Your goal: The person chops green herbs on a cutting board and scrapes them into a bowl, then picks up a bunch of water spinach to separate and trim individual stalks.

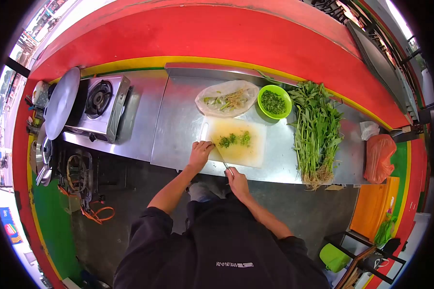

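My right hand [237, 182] is closed around the handle of a knife [222, 156], whose blade slants up and left over the near left part of the cutting board [253, 156]. At the blade's far end, the fingers of my left hand [201, 154] are drawn together and meet the tip. Chopped green herbs [234, 139] lie in small heaps on the yellow-stained white board, just beyond the knife. Behind the board, a clear plastic bag [207, 91] holds stem and root trimmings. A lime-green bowl [288, 110] beside it contains finely chopped greens [273, 101].
A large bunch of leafy greens [318, 125] with roots lies right of the board on the steel counter [178, 111]. Farther right is a red plastic bag [380, 156]. A gas stove [99, 103] and a big round metal lid [62, 103] stand left. A red wall [217, 36] borders the back.
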A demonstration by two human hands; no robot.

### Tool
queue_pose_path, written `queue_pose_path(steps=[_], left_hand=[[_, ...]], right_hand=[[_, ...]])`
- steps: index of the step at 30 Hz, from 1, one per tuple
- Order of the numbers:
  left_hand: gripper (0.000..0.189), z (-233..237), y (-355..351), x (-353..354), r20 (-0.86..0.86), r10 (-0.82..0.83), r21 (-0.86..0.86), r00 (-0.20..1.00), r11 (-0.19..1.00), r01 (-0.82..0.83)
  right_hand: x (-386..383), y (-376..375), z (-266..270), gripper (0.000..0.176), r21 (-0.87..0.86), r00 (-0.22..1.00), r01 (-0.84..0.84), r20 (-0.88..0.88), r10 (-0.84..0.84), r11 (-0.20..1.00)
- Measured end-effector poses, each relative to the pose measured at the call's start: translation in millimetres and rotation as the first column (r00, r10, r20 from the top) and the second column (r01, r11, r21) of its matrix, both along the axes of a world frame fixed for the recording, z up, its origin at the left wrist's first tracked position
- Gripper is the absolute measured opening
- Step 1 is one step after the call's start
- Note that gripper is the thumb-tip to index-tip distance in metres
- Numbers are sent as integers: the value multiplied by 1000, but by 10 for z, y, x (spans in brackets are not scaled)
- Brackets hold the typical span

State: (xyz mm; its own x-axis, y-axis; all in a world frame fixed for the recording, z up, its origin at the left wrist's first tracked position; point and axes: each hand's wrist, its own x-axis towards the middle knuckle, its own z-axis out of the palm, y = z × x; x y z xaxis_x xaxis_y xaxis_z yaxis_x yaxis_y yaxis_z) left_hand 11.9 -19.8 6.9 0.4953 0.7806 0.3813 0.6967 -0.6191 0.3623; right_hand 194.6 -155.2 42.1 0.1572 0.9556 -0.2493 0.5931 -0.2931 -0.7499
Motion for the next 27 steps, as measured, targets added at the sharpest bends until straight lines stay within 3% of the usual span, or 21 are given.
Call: queue_pose_path(steps=[6,9,14,18,22,27], left_hand=[[26,38,93,-74,8,-108,-50,994,993,109],[25,98,127,-88,-24,-156,-54,987,986,155],[25,20,72,-67,-67,-125,-43,990,992,122],[26,83,66,-81,-79,-117,-43,990,993,114],[28,26,84,-111,-33,-125,-79,992,989,122],[24,-9,110,-120,49,-138,-24,989,990,139]], right_hand=[[55,8,123,26,-31,994,-11,-105,7,999],[13,51,43,26,32,999,-40,5,40,999],[-58,173,-56,26,-8,997,-44,69,44,999],[-76,218,-66,29,16,999,-11,-34,12,1000],[-36,128,-34,31,-53,993,-8,-116,2,999],[-73,113,-76,29,-57,998,5,-67,-9,998]])
